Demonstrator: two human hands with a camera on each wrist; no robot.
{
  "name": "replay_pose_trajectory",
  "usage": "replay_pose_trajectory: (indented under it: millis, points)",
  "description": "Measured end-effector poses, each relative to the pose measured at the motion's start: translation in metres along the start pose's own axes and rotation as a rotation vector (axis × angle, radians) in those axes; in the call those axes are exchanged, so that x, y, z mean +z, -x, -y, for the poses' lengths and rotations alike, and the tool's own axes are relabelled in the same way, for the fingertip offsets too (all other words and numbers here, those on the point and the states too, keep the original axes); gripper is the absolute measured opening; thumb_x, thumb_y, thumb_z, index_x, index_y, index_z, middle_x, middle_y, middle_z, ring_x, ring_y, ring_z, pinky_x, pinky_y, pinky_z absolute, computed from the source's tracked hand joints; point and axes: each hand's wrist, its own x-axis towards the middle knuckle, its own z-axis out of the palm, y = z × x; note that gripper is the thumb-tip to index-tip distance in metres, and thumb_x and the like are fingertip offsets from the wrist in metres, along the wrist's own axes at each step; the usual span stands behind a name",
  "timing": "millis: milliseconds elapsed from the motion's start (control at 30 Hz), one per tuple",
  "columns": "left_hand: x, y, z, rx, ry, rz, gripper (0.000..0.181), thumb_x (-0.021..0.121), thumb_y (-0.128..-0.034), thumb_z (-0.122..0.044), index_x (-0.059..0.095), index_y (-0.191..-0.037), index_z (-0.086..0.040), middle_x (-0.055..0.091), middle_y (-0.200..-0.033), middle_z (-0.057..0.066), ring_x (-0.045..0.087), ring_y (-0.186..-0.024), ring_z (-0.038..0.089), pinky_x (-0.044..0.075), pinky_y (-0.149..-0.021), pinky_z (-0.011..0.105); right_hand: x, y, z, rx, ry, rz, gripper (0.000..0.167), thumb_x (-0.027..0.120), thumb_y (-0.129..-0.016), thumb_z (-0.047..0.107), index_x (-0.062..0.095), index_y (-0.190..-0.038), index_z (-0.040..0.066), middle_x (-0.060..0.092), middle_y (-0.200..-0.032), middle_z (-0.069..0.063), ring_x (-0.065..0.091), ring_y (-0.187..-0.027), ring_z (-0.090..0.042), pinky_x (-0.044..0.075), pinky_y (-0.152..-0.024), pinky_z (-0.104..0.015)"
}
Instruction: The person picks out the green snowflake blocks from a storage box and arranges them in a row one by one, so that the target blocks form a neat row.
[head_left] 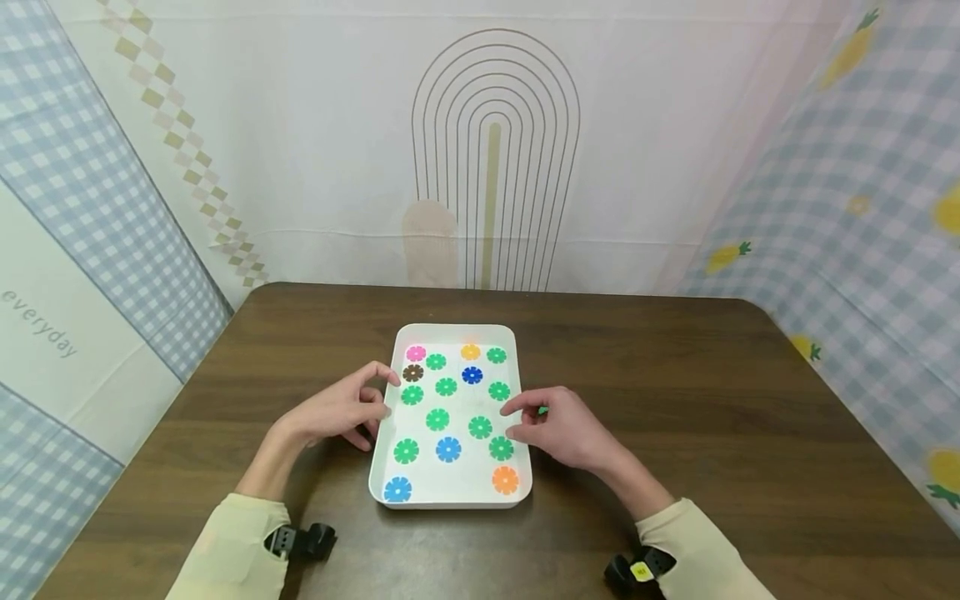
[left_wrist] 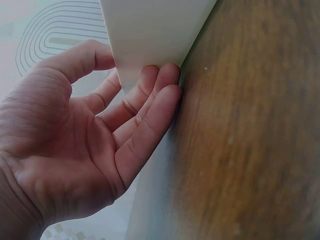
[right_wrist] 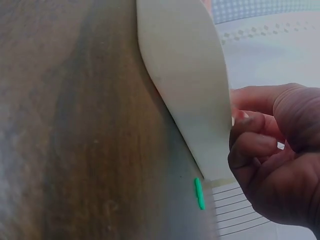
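Observation:
A white tray point(head_left: 450, 505) holds several notched discs, mostly green, with blue, orange, pink and brown ones among them. My left hand point(head_left: 341, 408) grips the tray's left side, its index fingertip over the rim; in the left wrist view, fingertips of the left hand point(left_wrist: 95, 125) touch the outer wall point(left_wrist: 155, 35). At the right side, my right hand point(head_left: 566, 427) has its thumb and index finger over the rim. The right wrist view shows other fingers of the right hand point(right_wrist: 280, 150) curled against the wall point(right_wrist: 187, 75).
A green disc point(right_wrist: 199, 193) stands on edge or lies flat outside the tray, on the brown wooden table point(head_left: 637, 358); in the head view the right hand partly covers it. Patterned cloths point(head_left: 645, 125) hang behind and at both sides of the table.

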Motion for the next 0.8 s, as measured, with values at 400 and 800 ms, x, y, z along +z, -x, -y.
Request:
replay_pose_trajectory:
  millis: [400, 800]
  points:
    - [0.0, -0.002, 0.0, 0.0, -0.003, -0.003, 0.046, 0.062, -0.0993, -0.01, 0.041, -0.141, -0.007, 0.058, -0.086, 0.009, 0.065, -0.074, 0.022, 0.061, -0.062, 0.039, 0.014, 0.0, 0.005, 0.096, 0.16, -0.031, 0.018, 0.086, -0.086, 0.018, 0.084, -0.103, 0.023, 0.056, -0.082, -0.004, 0.051, -0.079, -0.021, 0.04, -0.066, -0.033]
    - [0.0, -0.001, 0.001, -0.006, -0.005, 0.001, 0.046, 0.061, -0.0992, -0.01, 0.041, -0.14, -0.007, 0.058, -0.086, 0.009, 0.066, -0.074, 0.023, 0.061, -0.062, 0.038, 0.024, -0.001, 0.011, 0.132, 0.346, -0.021, 0.024, 0.091, -0.079, 0.025, 0.083, -0.101, 0.021, 0.069, -0.1, 0.0, 0.055, -0.091, -0.018, 0.047, -0.074, -0.035]
